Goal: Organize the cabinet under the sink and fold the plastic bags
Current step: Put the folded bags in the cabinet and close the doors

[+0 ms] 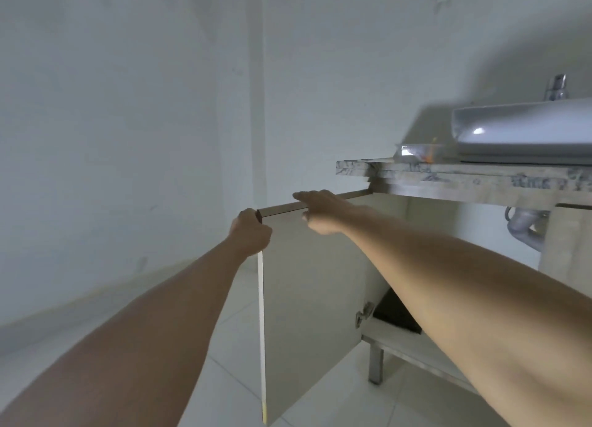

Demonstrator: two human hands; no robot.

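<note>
Cabinet door open, white tiled floor

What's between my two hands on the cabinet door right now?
Head view: only the bare top edge of the open cabinet door runs between the left hand gripping its corner and the right hand.

The white ceramic basin runs off the right edge, its far side unseen; the chrome tap behind it is blurred; the grey drain pipe is partly hidden by the cabinet frame; a dark flat object inside the cabinet lies mostly behind the right forearm, too indistinct to identify; the small clear dish on the counter is smeared.
</note>
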